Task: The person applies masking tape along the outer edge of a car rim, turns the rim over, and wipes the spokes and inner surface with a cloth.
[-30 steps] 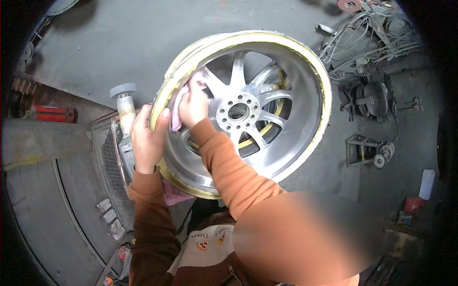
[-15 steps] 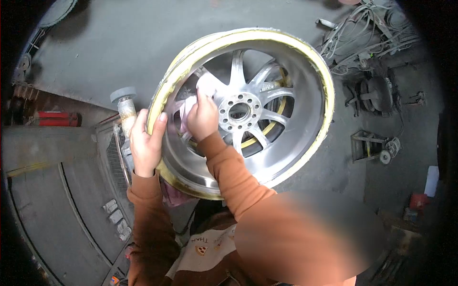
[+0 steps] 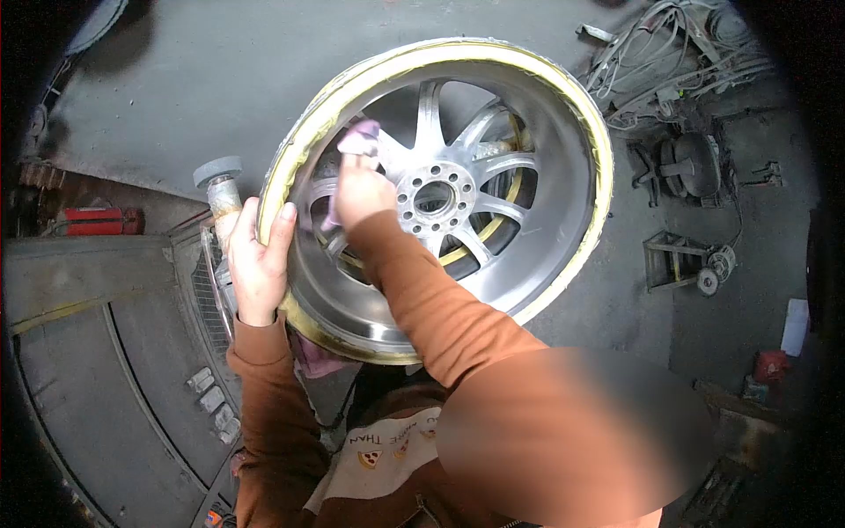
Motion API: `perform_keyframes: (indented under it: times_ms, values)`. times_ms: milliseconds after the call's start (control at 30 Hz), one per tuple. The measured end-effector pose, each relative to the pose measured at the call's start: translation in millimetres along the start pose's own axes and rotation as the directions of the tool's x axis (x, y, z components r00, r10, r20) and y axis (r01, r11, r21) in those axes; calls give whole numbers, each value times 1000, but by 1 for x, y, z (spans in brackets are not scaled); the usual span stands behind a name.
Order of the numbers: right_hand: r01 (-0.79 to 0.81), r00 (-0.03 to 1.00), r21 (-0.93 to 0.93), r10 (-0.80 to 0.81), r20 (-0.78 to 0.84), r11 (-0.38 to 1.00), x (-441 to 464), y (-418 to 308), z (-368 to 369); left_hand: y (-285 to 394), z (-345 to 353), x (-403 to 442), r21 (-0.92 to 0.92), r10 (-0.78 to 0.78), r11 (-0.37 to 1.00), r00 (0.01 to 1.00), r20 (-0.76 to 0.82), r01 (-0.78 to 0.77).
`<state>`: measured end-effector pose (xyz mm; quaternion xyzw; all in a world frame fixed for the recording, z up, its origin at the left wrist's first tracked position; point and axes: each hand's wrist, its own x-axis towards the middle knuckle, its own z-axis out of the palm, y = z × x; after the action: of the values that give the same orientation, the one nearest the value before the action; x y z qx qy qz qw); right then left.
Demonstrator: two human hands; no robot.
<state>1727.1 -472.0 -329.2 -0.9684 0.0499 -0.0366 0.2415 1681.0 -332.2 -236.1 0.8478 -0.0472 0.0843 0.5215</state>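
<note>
A large silver alloy wheel rim [image 3: 554,211] is held up tilted, its inner barrel and spokes facing me. Yellow masking tape runs around its edge. My left hand [image 3: 261,255] grips the taped edge on the left side, thumb inside and fingers round the outside. Inside the barrel, my right hand [image 3: 365,195] is closed on a pale pink and purple cloth [image 3: 359,139], which lies against the spokes left of the hub. Part of the cloth hangs below my fingers. Through the gaps between the spokes, another yellow-edged round shape shows behind.
A round grey-topped post [image 3: 218,172] stands just left of the rim. Tangled cables [image 3: 660,62] lie at the upper right. A small metal frame with a motor [image 3: 691,264] sits on the floor at right. A red object [image 3: 101,221] lies at far left.
My right hand has moved slightly up and left inside the rim with the cloth. The rim and my left hand have shifted slightly left and up.
</note>
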Motion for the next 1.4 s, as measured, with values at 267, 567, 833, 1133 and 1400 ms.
perform_keyframes:
  times_ms: [267,567,833,1133,1400]
  values:
    - [204,975,-287,-219,-23,936,-17,24,-53,-4,-5,2,5,1,1000,1000,-17,-1]
    - [123,990,-371,-87,113,920,-4,38,-39,-3,-5,0,19,-44,999,999,4,44]
    - [-6,999,-27,7,49,1000,17,18,-2,-1,-3,1,-10,-9,1000,1000,-10,9]
    - [135,974,386,-51,-220,912,4,1,-7,-2,-3,-3,70,13,997,999,-32,-10]
    - [98,959,237,-28,-281,966,2,6,10,2,-6,0,84,-79,994,993,83,73]
